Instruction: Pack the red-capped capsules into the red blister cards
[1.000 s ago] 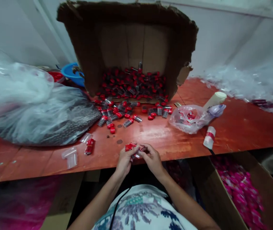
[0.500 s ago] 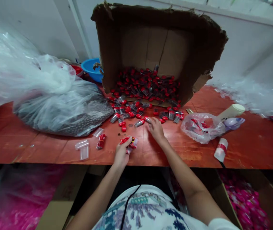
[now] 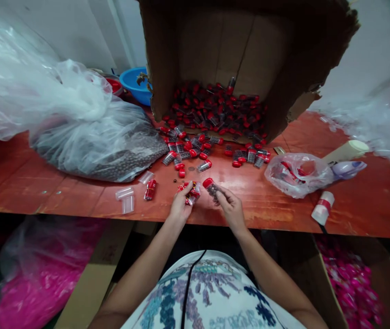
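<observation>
My left hand (image 3: pixel 182 204) is closed on red printed plastic wrappers (image 3: pixel 192 193), bunched between thumb and fingers above the table's front part. Close beside it, my right hand (image 3: pixel 231 205) grips a small clear tube (image 3: pixel 211 189) with a red cap, filled with dark beads; the cap end tilts up toward the left hand. Several more red-capped tubes (image 3: pixel 181 148) lie loose on the table just beyond the hands. A larger heap of such tubes (image 3: pixel 215 109) fills the bottom of a torn cardboard box (image 3: pixel 270 59) on its side.
On the red table (image 3: pixel 78 196) a clear bag of dark beads (image 3: pixel 113 151) sits left, near empty clear tubes (image 3: pixel 125 199) and a red roll (image 3: pixel 150 189). At right are a plastic bag with red pieces (image 3: pixel 296 176) and a white roll (image 3: pixel 323 207). A blue bowl (image 3: pixel 136 87) stands behind.
My right hand has taken a red-capped tube from the loose ones and drawn it back toward me, beside the left hand. The left hand keeps the wrappers. The view has tipped downward.
</observation>
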The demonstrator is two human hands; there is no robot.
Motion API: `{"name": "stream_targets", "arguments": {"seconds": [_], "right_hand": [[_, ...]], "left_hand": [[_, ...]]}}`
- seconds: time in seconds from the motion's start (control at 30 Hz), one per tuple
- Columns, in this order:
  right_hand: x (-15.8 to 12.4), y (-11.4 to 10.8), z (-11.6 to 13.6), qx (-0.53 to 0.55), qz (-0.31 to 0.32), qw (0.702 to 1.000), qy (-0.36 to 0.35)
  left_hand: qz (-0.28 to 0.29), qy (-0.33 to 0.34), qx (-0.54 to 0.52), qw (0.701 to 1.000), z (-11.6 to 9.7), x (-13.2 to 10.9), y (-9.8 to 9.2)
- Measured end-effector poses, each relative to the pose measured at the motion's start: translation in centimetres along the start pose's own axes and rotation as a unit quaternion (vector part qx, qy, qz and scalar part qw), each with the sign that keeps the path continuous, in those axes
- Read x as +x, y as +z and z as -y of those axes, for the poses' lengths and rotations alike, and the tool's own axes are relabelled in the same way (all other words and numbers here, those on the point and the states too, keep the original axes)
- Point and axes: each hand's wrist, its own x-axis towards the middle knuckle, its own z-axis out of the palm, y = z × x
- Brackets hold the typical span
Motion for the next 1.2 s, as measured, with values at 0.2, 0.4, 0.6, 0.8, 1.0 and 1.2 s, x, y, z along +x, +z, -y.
{"name": "stream_targets", "arguments": {"seconds": [0.2, 0.4, 0.6, 0.8, 1.0, 1.2], "right_hand": [[-1.4, 0.1, 0.3, 0.035, 0.008, 0.999, 0.038], [-2.2, -0.5, 0.0, 0.043, -0.004, 0.998, 0.039], [-2.6, -0.7, 0.2, 0.034, 0.006, 0.999, 0.039], [-2.7, -1.0, 0.6, 0.029, -0.006, 0.999, 0.038], [-2.9, -0.7, 0.4, 0.048, 0.008, 0.998, 0.043], [-2.9, -0.4, 0.1, 0.065, 0.046, 0.996, 0.046]], "left_hand": [[0.022, 0.016, 0.038, 0.999, 0.8, -0.9, 0.5], [0.02, 0.033, 0.023, 0.999, 0.9, -1.2, 0.0], [0.018, 0.04, 0.037, 0.998, 1.1, -1.7, 0.2], [0.017, 0.049, 0.031, 0.998, 1.0, -2.1, 0.5], [0.042, 0.09, 0.069, 0.993, 1.3, -3.0, 0.6], [0.061, 0.146, 0.107, 0.982, 1.0, -3.4, 0.6]]}}
